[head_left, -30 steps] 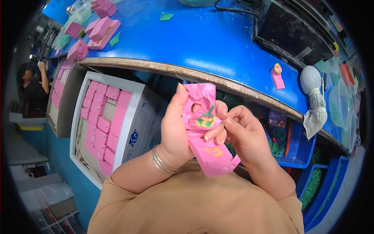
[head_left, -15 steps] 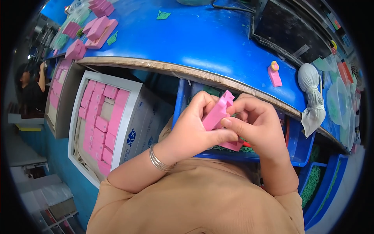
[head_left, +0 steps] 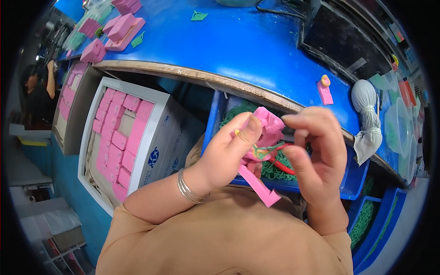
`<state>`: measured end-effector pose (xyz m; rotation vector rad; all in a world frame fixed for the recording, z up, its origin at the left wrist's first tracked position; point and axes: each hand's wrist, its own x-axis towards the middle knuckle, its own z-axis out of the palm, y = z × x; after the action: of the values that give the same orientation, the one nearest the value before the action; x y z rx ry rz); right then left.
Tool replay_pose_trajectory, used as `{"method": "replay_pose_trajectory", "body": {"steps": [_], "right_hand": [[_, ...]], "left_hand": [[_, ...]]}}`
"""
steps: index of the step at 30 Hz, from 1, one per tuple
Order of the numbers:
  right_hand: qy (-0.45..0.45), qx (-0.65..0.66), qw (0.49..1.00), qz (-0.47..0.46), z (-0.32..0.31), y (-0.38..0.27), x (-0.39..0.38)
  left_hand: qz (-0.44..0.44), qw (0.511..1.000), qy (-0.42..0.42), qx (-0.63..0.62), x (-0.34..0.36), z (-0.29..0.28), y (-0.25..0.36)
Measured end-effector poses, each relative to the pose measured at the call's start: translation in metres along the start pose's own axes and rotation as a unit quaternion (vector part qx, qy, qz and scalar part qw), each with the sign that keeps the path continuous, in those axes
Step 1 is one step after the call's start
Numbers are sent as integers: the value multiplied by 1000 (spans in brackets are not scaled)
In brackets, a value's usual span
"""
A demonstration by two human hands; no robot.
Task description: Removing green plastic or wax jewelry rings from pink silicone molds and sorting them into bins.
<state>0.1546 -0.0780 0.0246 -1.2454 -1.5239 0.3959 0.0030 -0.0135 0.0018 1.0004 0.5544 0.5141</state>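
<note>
A creased, rubbery-looking pink piece with one dangling strip is gripped in the left hand, above a blue plastic tray of tangled green strands. The right hand is half curled beside it, thumb and forefinger parted. The glossy blue table bears two green lattice pieces and one knotted pale cloth bundle.
</note>
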Motion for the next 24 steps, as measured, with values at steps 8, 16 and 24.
{"method": "replay_pose_trajectory", "body": {"steps": [8, 16, 24], "right_hand": [[-126, -47, 991, 5, 3, -3, 0], [-122, -50, 990, 46, 2, -8, -8], [-121, -42, 990, 64, 1, -7, -12]], "left_hand": [[31, 996, 8, 82, -3, -2, -5], [-2, 1000, 13, 17, -5, 4, 2], [0, 1000, -4, 13, -5, 4, 0]]}}
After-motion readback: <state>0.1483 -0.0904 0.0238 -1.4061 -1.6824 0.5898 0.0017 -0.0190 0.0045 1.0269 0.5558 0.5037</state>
